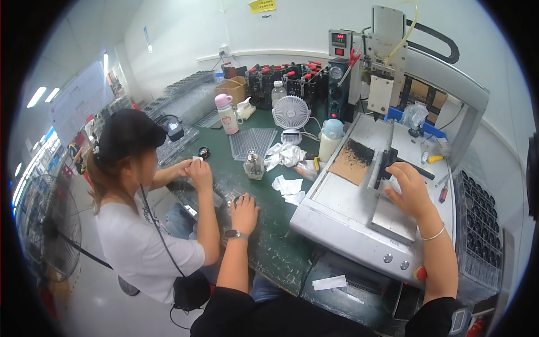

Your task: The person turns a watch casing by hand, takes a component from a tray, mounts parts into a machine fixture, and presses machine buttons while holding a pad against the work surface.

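Placing right hand (409, 188), loosely open, at black fixture (385, 160) on machine bed (331, 194); curling left hand (245, 214) on counter (275, 241), with grasp indiscernible. Lying between hands: white wipes (287, 186). Standing beyond: glass bottle (254, 167), blue-lidded flask (330, 143), pink-lidded flask (228, 116), white fan (291, 112).

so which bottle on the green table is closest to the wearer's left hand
The small clear glass bottle, just beyond the left hand; the pink-lidded bottle, blue-lidded bottle and clear bottle behind the fan stand farther away.
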Available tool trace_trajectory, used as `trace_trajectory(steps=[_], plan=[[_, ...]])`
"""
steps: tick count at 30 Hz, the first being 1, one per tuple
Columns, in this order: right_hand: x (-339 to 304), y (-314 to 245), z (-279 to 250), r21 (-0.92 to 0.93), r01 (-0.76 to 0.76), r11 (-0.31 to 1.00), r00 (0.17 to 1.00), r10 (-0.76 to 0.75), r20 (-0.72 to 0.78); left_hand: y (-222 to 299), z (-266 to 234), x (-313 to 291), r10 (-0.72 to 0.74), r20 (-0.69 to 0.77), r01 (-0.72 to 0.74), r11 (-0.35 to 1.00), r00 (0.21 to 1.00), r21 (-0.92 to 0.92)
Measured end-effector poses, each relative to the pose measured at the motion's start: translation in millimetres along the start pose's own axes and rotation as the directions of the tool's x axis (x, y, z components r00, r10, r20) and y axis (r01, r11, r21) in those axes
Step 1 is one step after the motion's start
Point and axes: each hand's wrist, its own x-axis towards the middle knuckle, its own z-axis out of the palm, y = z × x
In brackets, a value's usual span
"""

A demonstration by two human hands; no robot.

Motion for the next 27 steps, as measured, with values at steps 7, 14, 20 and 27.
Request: trace_trajectory(steps=[7,14,20,27], plan=[[-1.1,7.0,0.8,0.006,0.003,1.0,0.999,-0.003,-0.032,41.0,-42.0,-2.3,-0.175,-0.249,0.134,0.976,0.953,-0.171],[17.5,14.1,-20.0,0.253,-0.119,0.96,0.836,0.234,-0.495,165.2,-195.4,2.9,0.587,-0.78,-0.899,0.432,0.215,0.077],[41.2,-54.4,-100.7,-0.021,-0.365,0.931,0.895,0.357,0.267,280.6,-217.8,91.6,0.834,-0.518,-0.973,0.085,0.188,-0.216],[-76.8,-126.9,-152.8,-0.304,-0.547,0.78,0.552,0.609,0.57,294.4,-135.3,140.8,0.611,-0.537,-0.802,0.317,0.581,-0.507]])
